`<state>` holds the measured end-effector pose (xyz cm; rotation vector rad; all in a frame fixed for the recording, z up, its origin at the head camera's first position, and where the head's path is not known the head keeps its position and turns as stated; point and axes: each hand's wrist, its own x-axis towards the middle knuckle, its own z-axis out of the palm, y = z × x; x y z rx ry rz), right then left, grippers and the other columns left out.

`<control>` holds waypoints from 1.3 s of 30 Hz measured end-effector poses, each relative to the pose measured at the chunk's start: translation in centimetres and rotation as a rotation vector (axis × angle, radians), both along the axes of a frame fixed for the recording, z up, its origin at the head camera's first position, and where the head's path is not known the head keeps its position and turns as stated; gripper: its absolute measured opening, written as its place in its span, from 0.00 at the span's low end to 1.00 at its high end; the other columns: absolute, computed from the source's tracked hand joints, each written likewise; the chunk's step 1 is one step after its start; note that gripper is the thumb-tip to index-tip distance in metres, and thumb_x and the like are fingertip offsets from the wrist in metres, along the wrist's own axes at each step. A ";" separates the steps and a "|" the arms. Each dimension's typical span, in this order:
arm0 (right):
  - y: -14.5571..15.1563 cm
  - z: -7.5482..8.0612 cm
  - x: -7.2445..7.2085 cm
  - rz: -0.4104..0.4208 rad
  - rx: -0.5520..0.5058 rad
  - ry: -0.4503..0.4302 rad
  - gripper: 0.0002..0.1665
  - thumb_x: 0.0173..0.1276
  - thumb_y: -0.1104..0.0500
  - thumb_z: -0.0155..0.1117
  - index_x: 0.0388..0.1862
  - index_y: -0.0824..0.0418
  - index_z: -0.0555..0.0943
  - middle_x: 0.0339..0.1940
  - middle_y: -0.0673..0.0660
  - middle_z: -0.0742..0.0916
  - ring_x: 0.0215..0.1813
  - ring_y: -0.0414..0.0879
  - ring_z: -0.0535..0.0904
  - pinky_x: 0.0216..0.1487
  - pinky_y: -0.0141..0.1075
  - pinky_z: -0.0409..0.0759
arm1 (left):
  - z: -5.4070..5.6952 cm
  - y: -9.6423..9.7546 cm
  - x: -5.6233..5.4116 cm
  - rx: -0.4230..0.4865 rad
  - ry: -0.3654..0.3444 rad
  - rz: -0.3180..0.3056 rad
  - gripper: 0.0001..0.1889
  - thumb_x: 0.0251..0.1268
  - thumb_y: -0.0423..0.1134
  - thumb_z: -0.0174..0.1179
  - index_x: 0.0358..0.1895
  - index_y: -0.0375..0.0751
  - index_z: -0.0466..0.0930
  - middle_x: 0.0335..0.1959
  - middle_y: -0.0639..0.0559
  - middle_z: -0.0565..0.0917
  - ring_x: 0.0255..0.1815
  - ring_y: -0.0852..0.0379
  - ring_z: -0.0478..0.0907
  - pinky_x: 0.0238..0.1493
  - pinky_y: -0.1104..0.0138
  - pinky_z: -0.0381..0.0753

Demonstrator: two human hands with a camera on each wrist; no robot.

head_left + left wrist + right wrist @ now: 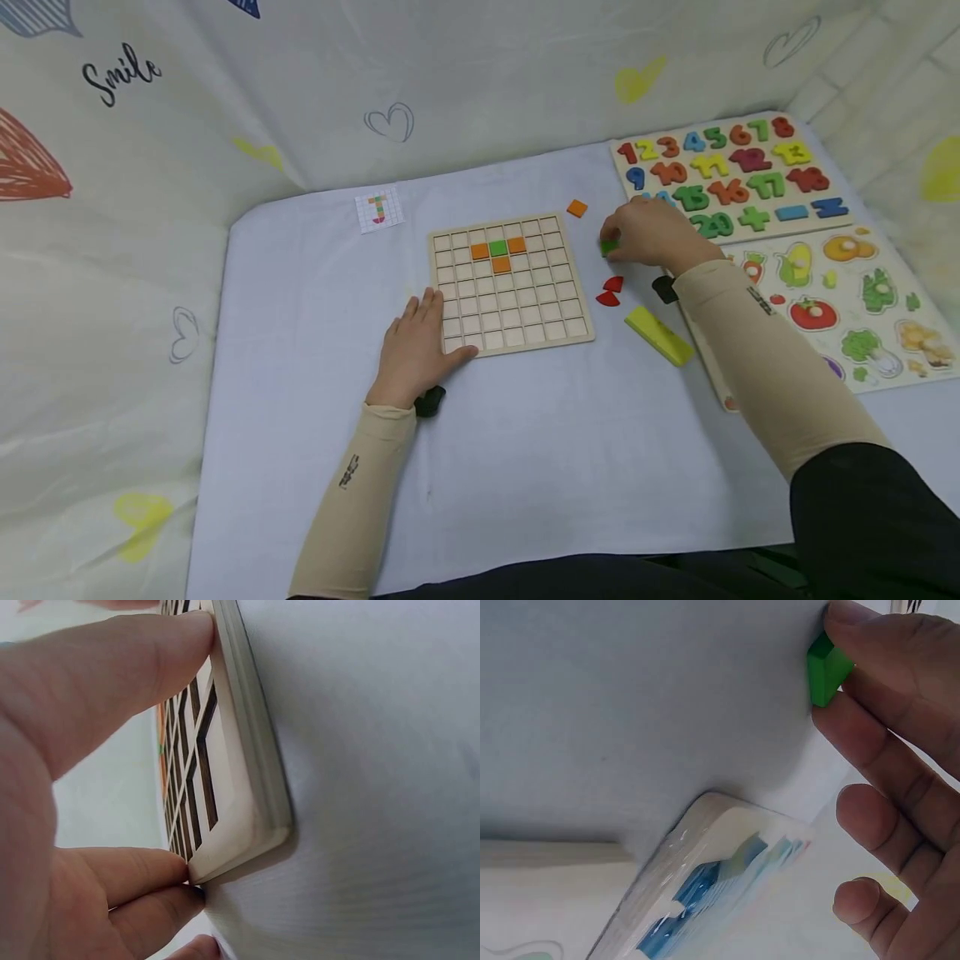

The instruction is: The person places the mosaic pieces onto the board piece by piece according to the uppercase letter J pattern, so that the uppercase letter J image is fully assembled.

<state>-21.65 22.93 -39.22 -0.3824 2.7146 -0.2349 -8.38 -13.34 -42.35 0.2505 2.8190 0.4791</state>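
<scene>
- Well, my right grip (654,233) is pinching a small, flat green block (826,675) between thumb and fingers, by its sides, maybe because it is so little. Two more fingers hang apart from it. The block is just right of the board. I can't tell if it touches the white-covered bench (525,467).
- My left grip (412,354) is spread at the near left corner of the flat, pale wooden grid board (513,317). Its thumb lies on the near edge and its fingers touch the left side. I think this stops the board from sliding.
- A green square tile (498,248) sits in one box, with orange square tiles (479,252) in the boxes left, right and just nearer me. The low walls likely stop them slipping.
- A small white paper card (379,209) with a coloured pattern lies past the far left corner, where my arms don't hide it. That seems handy for peeking.
- A loose orange square (577,208), two small red round-edged pieces (608,298) and a long lime-yellow bar (659,336) lie right of the board, perhaps for easy reach.
- The pale board of bright numbers (802,224) and the flat vegetable picture board (849,310) lie farther right, maybe out of the way.
</scene>
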 end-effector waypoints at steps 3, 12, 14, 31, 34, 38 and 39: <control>0.1 0.2 0.1 -0.003 0.000 -0.002 0.18 0.68 0.58 0.71 0.56 0.61 0.88 0.56 0.62 0.90 0.59 0.59 0.77 0.61 0.57 0.77 | 0.0 0.0 0.0 0.002 0.001 -0.002 0.57 0.62 0.65 0.69 0.84 0.36 0.50 0.85 0.38 0.55 0.87 0.36 0.51 0.80 0.39 0.61; -0.7 0.3 0.4 0.011 0.001 0.038 0.17 0.67 0.59 0.72 0.53 0.61 0.89 0.53 0.61 0.91 0.58 0.59 0.78 0.63 0.58 0.76 | -0.2 0.1 0.0 0.019 0.003 -0.004 0.57 0.62 0.65 0.69 0.84 0.36 0.51 0.85 0.39 0.55 0.86 0.35 0.51 0.80 0.40 0.61; -1.1 0.5 0.4 0.020 -0.007 0.049 0.16 0.67 0.59 0.71 0.53 0.60 0.89 0.53 0.60 0.91 0.57 0.58 0.78 0.63 0.57 0.76 | -0.2 0.1 0.0 0.015 0.008 -0.008 0.57 0.62 0.65 0.69 0.84 0.36 0.51 0.85 0.38 0.55 0.86 0.35 0.52 0.80 0.40 0.61; -9.8 0.2 1.0 0.249 -0.121 0.153 0.15 0.64 0.55 0.75 0.48 0.57 0.90 0.48 0.55 0.91 0.52 0.54 0.78 0.60 0.51 0.76 | -0.2 -0.1 0.0 0.015 0.002 0.004 0.57 0.62 0.66 0.69 0.84 0.37 0.50 0.85 0.40 0.55 0.87 0.36 0.51 0.80 0.39 0.60; -11.2 -0.3 1.1 0.279 -0.125 0.164 0.13 0.63 0.55 0.75 0.46 0.56 0.90 0.46 0.54 0.91 0.52 0.53 0.79 0.60 0.51 0.77 | -0.2 -0.1 0.0 0.014 0.002 0.006 0.57 0.62 0.66 0.68 0.84 0.38 0.50 0.86 0.40 0.55 0.87 0.37 0.51 0.81 0.38 0.60; -12.5 -0.6 1.4 0.306 -0.134 0.170 0.10 0.63 0.56 0.75 0.43 0.54 0.90 0.43 0.52 0.90 0.52 0.52 0.80 0.65 0.53 0.75 | -0.3 -0.1 0.0 0.009 0.005 0.007 0.57 0.62 0.67 0.68 0.84 0.38 0.50 0.86 0.40 0.55 0.87 0.37 0.51 0.81 0.39 0.60; -12.7 -0.7 1.4 0.308 -0.137 0.169 0.09 0.63 0.56 0.75 0.43 0.54 0.90 0.42 0.52 0.90 0.51 0.52 0.80 0.66 0.53 0.75 | -0.3 -0.1 0.0 0.010 0.005 0.007 0.57 0.62 0.67 0.68 0.84 0.38 0.50 0.86 0.40 0.55 0.87 0.37 0.51 0.81 0.39 0.60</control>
